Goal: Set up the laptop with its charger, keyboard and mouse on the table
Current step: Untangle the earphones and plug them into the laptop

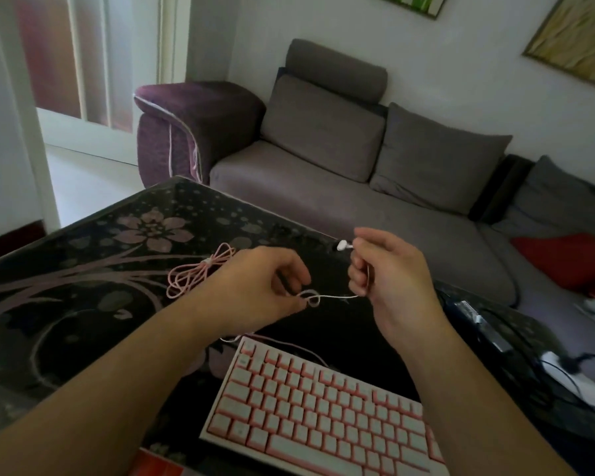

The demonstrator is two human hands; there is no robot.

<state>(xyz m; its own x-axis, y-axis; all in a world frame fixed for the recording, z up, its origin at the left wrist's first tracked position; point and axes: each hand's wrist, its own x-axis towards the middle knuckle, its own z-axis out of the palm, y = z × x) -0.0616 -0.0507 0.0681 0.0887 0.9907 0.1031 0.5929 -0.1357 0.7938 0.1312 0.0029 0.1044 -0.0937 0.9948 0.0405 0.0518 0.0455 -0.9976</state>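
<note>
A white keyboard with pink trim lies on the dark floral table near the front edge. Above it my left hand pinches a small coil of thin white cable. The cable runs right to my right hand, which grips it just below its white plug. A bundled pink cable lies on the table behind my left hand. The dark area under my hands is too dim to identify. No mouse is visible.
A grey and purple sofa stands behind the table, with a red cushion at the right. A white power strip with black cords lies at the table's right edge. A red object shows at the bottom edge.
</note>
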